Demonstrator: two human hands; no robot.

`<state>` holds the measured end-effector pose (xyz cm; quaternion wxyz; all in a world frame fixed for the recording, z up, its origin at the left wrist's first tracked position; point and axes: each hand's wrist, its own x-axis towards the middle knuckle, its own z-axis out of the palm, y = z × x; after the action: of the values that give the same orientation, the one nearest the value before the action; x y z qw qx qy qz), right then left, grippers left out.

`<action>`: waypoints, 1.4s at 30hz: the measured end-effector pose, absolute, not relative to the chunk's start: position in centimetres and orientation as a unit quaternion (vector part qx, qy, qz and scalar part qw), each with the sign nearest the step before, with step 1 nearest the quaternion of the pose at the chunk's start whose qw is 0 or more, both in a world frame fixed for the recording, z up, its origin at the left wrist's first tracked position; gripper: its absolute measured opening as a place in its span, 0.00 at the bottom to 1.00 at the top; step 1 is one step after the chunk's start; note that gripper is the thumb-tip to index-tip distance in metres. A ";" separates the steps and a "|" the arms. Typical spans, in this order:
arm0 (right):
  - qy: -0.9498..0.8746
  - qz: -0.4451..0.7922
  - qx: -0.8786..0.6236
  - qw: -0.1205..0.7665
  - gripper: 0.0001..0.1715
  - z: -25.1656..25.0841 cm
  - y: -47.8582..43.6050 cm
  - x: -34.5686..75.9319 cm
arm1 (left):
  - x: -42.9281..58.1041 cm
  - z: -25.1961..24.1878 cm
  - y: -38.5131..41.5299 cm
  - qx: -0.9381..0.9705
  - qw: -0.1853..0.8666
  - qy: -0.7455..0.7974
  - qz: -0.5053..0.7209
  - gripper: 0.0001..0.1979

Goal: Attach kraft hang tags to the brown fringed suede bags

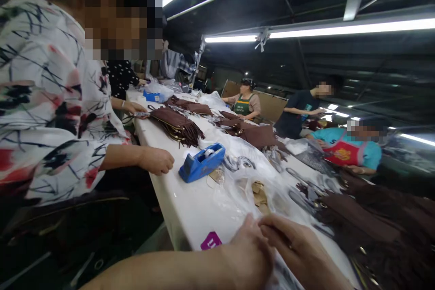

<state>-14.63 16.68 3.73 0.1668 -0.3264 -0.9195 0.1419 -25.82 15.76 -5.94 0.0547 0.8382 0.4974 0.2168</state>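
Observation:
At the bottom, my left hand (251, 247) and my right hand (299, 244) come together over the near end of the table. Both have their fingers drawn in and pinched; whatever is between them is hidden. Clear plastic wrapping (284, 274) shows just below the hands. Beside my left wrist lies a purple tag (210, 240) with white print. Just beyond the hands, a clear plastic bag (234, 192) holds tan paper pieces (259, 194). Brown fringed bags (360, 217) are piled to the right of my right hand.
A blue tape dispenser (202, 163) stands on the white table (176, 208). Farther along lie more brown fringed bags (176, 123) and plastic wrapping. A co-worker in a floral shirt (50, 99) stands close at the left, hand (157, 160) over the edge. Other people work across the table.

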 end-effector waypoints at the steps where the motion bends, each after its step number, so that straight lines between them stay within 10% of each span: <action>1: -0.922 0.148 -0.316 0.168 0.17 3.6 17.5 -15.9 | -27.7 -5.8 16.0 0.827 0.038 0.520 0.210 0.29; 8: -0.961 -0.012 -0.268 0.069 0.15 1.1 23.1 -25.8 | -34.3 -7.5 17.3 0.785 0.043 0.603 0.137 0.42; 15: -0.979 -0.113 -0.167 -0.035 0.15 -1.6 24.2 -32.7 | -33.8 -8.3 17.4 0.805 0.125 0.575 0.072 0.28; 21: -0.987 -0.108 -0.121 -0.015 0.13 -2.1 24.9 -33.5 | -33.9 -8.7 17.7 0.788 0.133 0.589 0.124 0.35; 26: -0.977 -0.039 -0.177 0.113 0.14 -0.1 25.8 -31.8 | -33.8 -9.4 18.1 0.780 0.106 0.593 0.168 0.43; 33: -0.502 0.636 -0.316 0.493 0.18 2.4 23.4 -21.5 | -34.9 -7.5 16.6 0.772 0.144 0.591 0.184 0.39; 42: -0.318 0.613 -0.332 0.642 0.19 1.5 13.1 -9.7 | -34.5 -3.1 16.5 0.759 0.057 0.539 0.360 0.25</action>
<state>-9.73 13.12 1.52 0.6424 -0.3316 -0.3177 0.6135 -34.49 16.54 -3.07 0.0568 0.7592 0.5395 0.3598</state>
